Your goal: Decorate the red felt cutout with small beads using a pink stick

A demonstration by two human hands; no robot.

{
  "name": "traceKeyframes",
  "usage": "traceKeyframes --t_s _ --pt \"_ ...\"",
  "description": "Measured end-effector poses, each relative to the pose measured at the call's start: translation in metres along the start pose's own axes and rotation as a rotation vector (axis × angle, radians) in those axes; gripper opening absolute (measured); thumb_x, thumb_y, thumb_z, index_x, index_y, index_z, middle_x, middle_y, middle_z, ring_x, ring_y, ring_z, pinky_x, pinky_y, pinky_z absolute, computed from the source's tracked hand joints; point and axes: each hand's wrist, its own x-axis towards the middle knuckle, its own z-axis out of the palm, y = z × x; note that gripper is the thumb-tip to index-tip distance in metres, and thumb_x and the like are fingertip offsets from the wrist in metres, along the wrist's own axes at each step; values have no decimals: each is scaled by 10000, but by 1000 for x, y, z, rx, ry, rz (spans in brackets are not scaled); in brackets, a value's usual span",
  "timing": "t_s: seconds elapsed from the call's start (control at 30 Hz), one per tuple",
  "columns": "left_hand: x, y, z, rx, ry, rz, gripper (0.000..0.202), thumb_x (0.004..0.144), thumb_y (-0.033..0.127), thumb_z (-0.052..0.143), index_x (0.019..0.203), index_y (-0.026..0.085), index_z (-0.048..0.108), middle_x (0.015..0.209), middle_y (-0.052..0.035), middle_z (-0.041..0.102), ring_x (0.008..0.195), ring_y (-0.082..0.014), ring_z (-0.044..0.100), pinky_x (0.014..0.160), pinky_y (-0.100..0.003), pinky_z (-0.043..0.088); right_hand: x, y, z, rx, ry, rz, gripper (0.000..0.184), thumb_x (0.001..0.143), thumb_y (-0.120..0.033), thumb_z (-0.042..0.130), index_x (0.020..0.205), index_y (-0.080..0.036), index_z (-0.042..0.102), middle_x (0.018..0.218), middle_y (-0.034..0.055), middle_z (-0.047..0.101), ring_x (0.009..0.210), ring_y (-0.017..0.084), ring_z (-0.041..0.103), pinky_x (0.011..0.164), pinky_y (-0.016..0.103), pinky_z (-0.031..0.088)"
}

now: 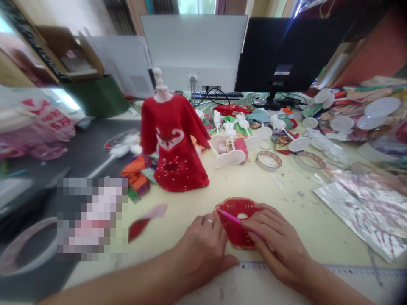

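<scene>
A red, gold-edged cloth piece (233, 241) with a small hole in it lies flat on the table in front of me. At its left edge, my left hand (203, 239) has its fingers curled together on the cloth, with the thumb stretched along the table; a ring shows on one finger. My right hand (280, 237) rests over the right side of the cloth, closed around a slim pink pen-like stick (231, 217). The stick's tip points toward my left fingers. Beyond my hands a small dress form stands upright in a red patterned dress (181, 156).
A ruler (349, 271) lies along the near edge. Tape rolls (269, 161), white mini dress stands (235, 156) and cloth scraps (138, 173) lie farther back. Silvery plastic sheeting (365, 212) is at the right. Two monitors (193, 46) stand behind.
</scene>
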Motion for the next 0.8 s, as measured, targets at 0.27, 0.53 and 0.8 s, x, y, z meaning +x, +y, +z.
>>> traceKeyframes --t_s 0.27,0.53,0.8 --pt "2 -2 -5 -29 -39 -33 644 727 700 515 845 78 631 917 -197 665 771 -274 607 601 -364 491 -1 2 1 15 -13 -12 330 806 -50 495 1108 -153 578 910 68 652 853 189 594 904 449 440" --pt "1 -3 -10 -121 -40 -126 465 785 585 545 709 126 573 856 -152 657 744 -260 613 605 -370 496 -3 6 1 -10 32 -18 292 799 -72 508 1063 -147 606 899 80 657 849 200 610 868 435 471" --pt "0 0 -9 -89 -37 -118 420 785 539 563 721 125 575 890 -183 656 690 -266 606 570 -391 506 2 2 -5 63 137 110 267 822 -99 516 1048 -202 615 896 55 683 875 201 640 851 382 511"
